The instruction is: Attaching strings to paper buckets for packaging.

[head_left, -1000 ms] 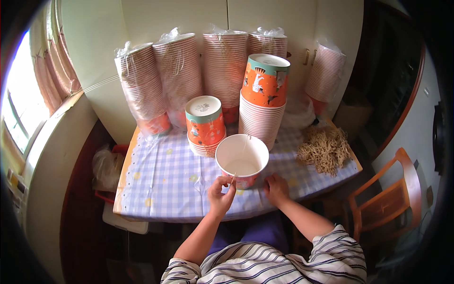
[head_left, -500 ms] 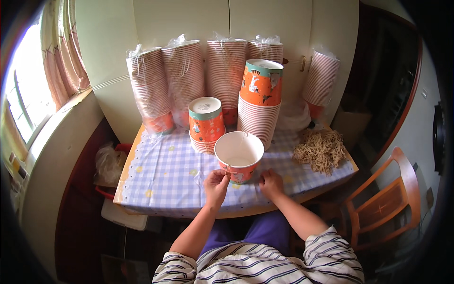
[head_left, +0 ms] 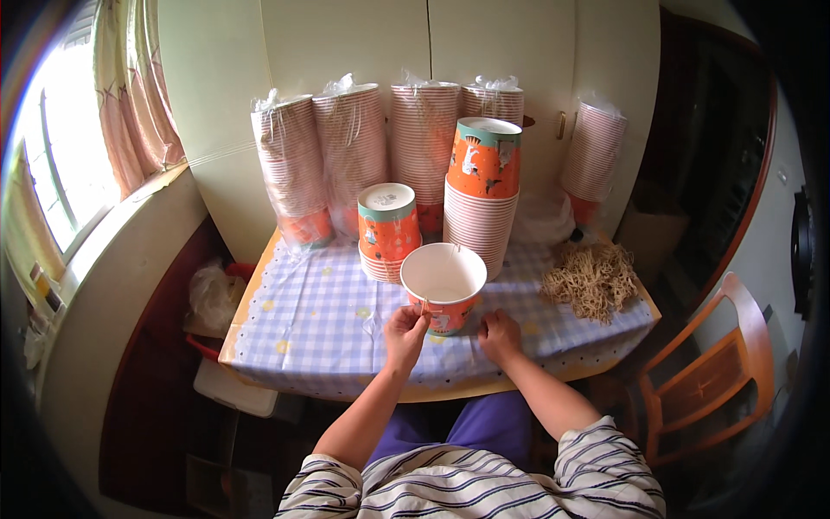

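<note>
A white-lined orange paper bucket (head_left: 447,275) stands upright near the front middle of the table, its mouth facing up. At its near left rim, my left hand (head_left: 405,336) pinches a thin tan cord (head_left: 424,307). A short bit of cord also shows at the far rim. My right hand (head_left: 501,336) is curled closed on the tablecloth, just right of the bucket; whatever its fingers may hold is hidden. Behind the bucket are a short stack of upside-down buckets (head_left: 388,229) and a taller upside-down stack (head_left: 482,199).
Bagged bucket stacks (head_left: 346,156) line the back of the table against pale cupboard doors (head_left: 493,43). A tangled heap of tan cords (head_left: 590,281) lies at the right on the checked tablecloth (head_left: 320,333). A wooden chair (head_left: 705,385) stands to the right, and a red bin (head_left: 240,271) to the left.
The whole view has shifted slightly, moving the table a little rightward in the picture. Both hands keep nearly the same places beside the bucket, the left still pinching the cord.
</note>
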Demonstrator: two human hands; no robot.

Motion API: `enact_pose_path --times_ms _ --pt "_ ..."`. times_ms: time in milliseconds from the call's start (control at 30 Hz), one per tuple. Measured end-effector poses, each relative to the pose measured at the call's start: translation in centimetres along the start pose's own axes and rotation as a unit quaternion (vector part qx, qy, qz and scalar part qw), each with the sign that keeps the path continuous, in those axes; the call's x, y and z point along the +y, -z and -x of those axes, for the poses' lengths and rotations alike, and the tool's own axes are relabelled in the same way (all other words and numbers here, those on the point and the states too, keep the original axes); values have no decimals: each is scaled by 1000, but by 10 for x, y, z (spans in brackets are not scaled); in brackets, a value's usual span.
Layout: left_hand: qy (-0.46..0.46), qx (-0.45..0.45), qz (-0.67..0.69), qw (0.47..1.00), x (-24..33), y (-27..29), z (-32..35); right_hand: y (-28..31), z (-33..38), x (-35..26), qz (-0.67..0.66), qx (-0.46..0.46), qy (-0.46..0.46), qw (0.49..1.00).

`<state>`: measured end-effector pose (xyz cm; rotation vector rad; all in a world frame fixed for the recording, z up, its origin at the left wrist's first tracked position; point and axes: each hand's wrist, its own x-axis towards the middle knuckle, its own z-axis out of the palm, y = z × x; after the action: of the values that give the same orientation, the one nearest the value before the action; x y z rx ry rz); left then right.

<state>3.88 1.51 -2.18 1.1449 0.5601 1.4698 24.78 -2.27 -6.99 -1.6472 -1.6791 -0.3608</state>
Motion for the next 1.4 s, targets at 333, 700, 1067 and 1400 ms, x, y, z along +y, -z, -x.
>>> enact_pose_path --times_ms 333,700,1067,1400 --pt "-10 1 0 1000 -3 -2 4 -1 3 0 1 1 -3 1000" --pt "-18 2 -4 1000 -1 3 5 1 3 -1 -2 -12 -13 1000" --pt "-12 -10 -5 1000 4 3 1 0 3 -1 18 2 4 1000" --pt "11 -7 30 999 3 9 1 2 1 -4 21 -28 -16 999"
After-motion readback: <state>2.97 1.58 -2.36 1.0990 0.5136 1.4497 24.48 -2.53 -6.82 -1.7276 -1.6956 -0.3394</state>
